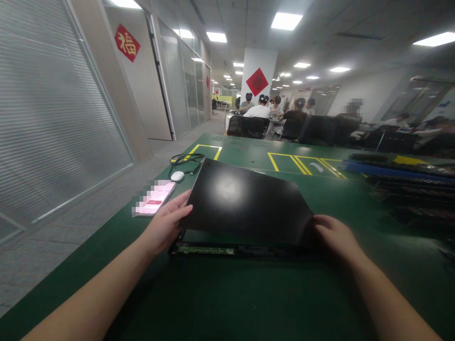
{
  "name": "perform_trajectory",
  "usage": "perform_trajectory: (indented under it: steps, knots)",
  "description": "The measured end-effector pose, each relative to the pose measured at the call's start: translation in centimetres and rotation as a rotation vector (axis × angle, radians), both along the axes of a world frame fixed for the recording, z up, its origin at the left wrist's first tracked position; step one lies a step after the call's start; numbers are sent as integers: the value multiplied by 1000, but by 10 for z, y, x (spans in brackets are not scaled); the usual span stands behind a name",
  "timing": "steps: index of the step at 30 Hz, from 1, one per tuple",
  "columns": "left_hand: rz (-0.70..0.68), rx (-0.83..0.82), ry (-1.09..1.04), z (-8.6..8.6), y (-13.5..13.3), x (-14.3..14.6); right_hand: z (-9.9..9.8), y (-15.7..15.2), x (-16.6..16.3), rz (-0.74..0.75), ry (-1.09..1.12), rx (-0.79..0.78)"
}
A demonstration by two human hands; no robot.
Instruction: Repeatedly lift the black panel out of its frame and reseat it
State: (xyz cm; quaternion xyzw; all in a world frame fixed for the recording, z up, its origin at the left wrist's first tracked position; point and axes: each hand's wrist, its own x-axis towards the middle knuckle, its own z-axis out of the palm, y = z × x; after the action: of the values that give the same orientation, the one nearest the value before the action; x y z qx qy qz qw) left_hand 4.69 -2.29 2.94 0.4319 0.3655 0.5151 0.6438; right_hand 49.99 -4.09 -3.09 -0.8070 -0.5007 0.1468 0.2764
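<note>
A black flat panel (245,199) is tilted up above the green table (249,303), its near edge raised. My left hand (167,225) grips the panel's near left corner, fingers closed on its edge. My right hand (336,234) holds the near right corner the same way. Under the raised near edge lies a dark frame with a green circuit strip (206,249) flat on the table.
A phone with a lit pink screen (156,199), a white mouse (177,176) and a coiled black cable (186,160) lie left of the panel. Stacked dark trays (408,189) fill the right side. Yellow outlines (305,165) mark the far table. Several seated people work beyond.
</note>
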Motion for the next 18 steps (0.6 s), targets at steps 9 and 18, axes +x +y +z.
perform_trajectory:
  steps: [9,18]
  knots:
    - [-49,94,2,-3,1,-3,-8,3,6,-168,507,107]
    - [128,97,46,-7,15,-15,16,-10,-7,-39,1168,382]
